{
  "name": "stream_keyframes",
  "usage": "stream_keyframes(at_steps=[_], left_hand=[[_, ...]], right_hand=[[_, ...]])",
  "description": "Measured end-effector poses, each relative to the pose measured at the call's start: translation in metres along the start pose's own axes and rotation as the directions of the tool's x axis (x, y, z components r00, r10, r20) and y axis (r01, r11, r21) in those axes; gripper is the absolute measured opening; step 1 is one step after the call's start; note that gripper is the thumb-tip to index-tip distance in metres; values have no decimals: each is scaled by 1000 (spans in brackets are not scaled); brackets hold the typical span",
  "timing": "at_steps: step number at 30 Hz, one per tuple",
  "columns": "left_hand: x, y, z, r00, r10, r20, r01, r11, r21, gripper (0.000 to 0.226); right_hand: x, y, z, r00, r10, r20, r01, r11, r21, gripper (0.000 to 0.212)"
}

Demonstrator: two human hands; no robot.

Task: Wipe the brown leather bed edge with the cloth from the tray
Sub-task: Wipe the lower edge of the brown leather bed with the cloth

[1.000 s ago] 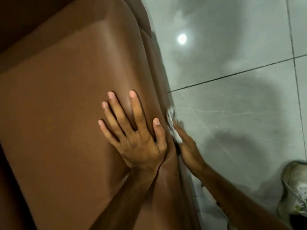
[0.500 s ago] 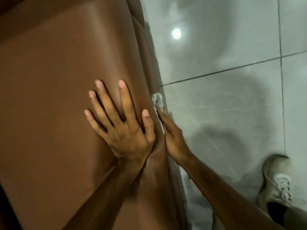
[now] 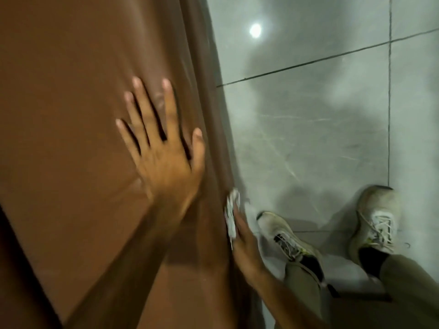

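The brown leather bed edge (image 3: pixel 209 119) runs from the top middle down to the bottom middle, beside the wide brown top surface (image 3: pixel 66 96). My left hand (image 3: pixel 164 153) lies flat on that top surface, fingers spread, holding nothing. My right hand (image 3: pixel 245 250) presses a small white cloth (image 3: pixel 231 216) against the side of the edge, low down near the floor. The cloth sits between my fingers and the leather, and only its crumpled rim shows. The frame is blurred by motion.
Glossy grey floor tiles (image 3: pixel 320 129) with dark grout lines fill the right side. My two pale sneakers (image 3: pixel 282 236) (image 3: pixel 377 219) and olive trouser legs (image 3: pixel 403 293) stand close to the bed at the lower right. No tray is in view.
My right hand has slid the cloth back along the edge toward me, after reaching farther up half a second ago. The view has tilted down, bringing both shoes in. My left hand stays flat.
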State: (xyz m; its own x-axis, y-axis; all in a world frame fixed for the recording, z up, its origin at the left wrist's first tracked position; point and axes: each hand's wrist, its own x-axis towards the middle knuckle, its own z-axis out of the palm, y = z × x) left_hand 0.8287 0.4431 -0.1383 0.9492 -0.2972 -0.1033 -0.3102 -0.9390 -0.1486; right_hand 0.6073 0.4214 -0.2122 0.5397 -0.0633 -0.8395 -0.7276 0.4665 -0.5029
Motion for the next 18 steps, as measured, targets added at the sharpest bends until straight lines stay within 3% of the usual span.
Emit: stream_keyframes(at_steps=[2, 4, 6, 7, 9, 11, 14, 18], left_hand=[[-66, -3, 1, 997, 6, 74, -4, 1000, -26, 80], [-113, -2, 9, 999, -24, 44, 24, 1000, 1, 80], [-115, -2, 23, 999, -36, -29, 37, 999, 37, 78], [-112, -1, 26, 997, -41, -58, 44, 998, 45, 77], [-111, 1, 28, 995, -23, -94, 29, 998, 61, 77], [-113, 2, 27, 994, -37, -100, 43, 997, 64, 77], [-112, 1, 26, 995, -55, -83, 61, 996, 63, 77], [-114, 0, 28, 994, -54, -99, 62, 995, 82, 77]], right_hand=[[36, -40, 8, 981, -195, 24, 194, 981, 15, 52], [99, -54, 11, 943, -331, 27, 332, 940, -76, 54], [140, -43, 6, 967, -252, -24, 248, 964, -99, 56], [143, -23, 1, 986, -161, -52, 160, 987, -25, 56], [105, 16, -8, 999, 2, -47, 8, 978, 206, 53], [39, 53, -11, 983, 178, -33, -162, 947, 277, 55], [-36, 69, 3, 990, 119, -78, -101, 975, 196, 55], [26, 17, 4, 999, -47, -7, 47, 991, 122, 72]])
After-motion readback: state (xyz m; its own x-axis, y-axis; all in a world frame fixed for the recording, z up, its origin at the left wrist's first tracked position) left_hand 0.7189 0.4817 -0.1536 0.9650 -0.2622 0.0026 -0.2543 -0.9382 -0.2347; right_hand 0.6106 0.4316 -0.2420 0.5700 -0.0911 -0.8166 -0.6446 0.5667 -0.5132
